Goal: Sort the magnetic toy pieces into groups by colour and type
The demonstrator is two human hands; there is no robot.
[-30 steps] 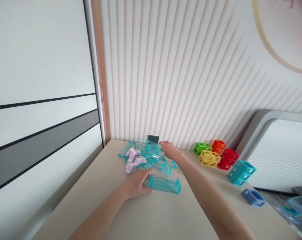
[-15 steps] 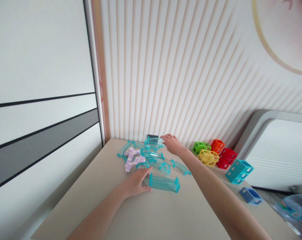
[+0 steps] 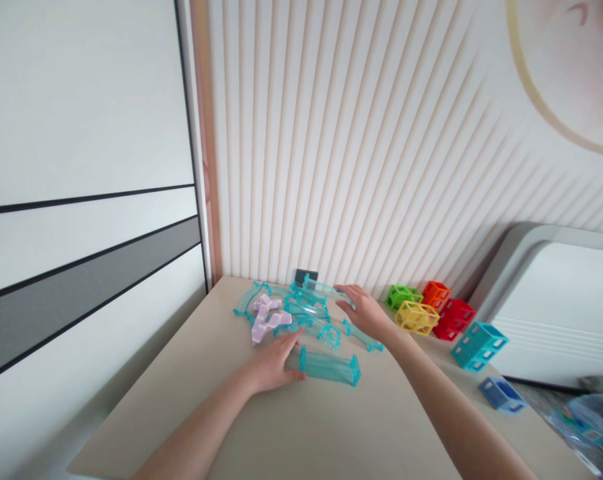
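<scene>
Two bare hands work over one pale surface (image 3: 306, 427) in the lower middle of the frame. The left hand (image 3: 274, 367) has its thumb and fingers parted around the left end of one straight turquoise see-through plastic tube (image 3: 330, 367), which lies at lower centre. The right hand (image 3: 364, 310), just right of centre, pinches with thumb and fingers the right end of a second, paler see-through tube (image 3: 324, 288), whose left end overlaps one dark rectangular wall plate (image 3: 300, 275). Between the hands are one round turquoise openwork ring (image 3: 330, 337) and, to its right, one curved turquoise tube (image 3: 362, 335); the other turquoise pieces overlap too much to count. Faceted lavender pieces (image 3: 271, 323) lie left of these, their number unclear. Six colours of openwork blocks stand at right, one group each: green (image 3: 404, 297), yellow (image 3: 417, 317), orange (image 3: 436, 295), red (image 3: 454, 319), teal (image 3: 480, 345) and blue (image 3: 502, 395). Compared with half a second ago, the right hand is lower and farther right, and the paler tube now slants down towards it; the left hand and its tube are in nearly the same place.
</scene>
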